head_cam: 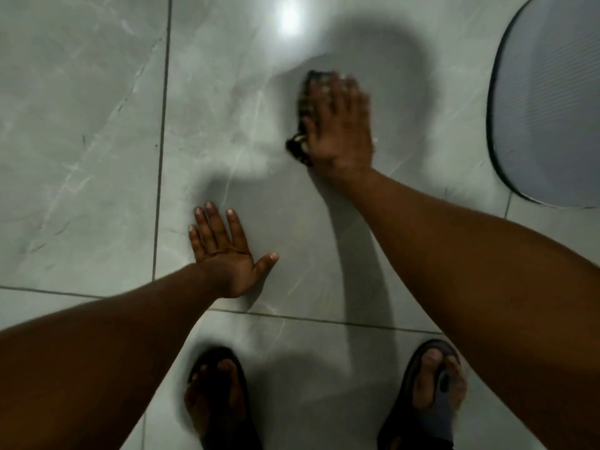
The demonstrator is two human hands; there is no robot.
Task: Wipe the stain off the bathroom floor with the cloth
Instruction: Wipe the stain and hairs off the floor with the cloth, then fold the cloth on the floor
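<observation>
My right hand [339,125] presses flat on a dark cloth [303,108] against the grey marbled floor tile [227,92]; the hand is blurred with motion. Only the cloth's left edge and a bunched corner near my wrist show, the rest is hidden under the palm. A pale hazy smear [256,157] lies on the tile just left of the cloth. My left hand [227,251] rests flat on the same tile, nearer to me, fingers spread and holding nothing.
A grey ribbed mat with a dark rim [552,102] lies at the right edge. My two feet in dark sandals [217,401] [428,394] stand at the bottom. Dark grout lines [162,141] cross the floor. A bright light reflection [289,17] glares at the top.
</observation>
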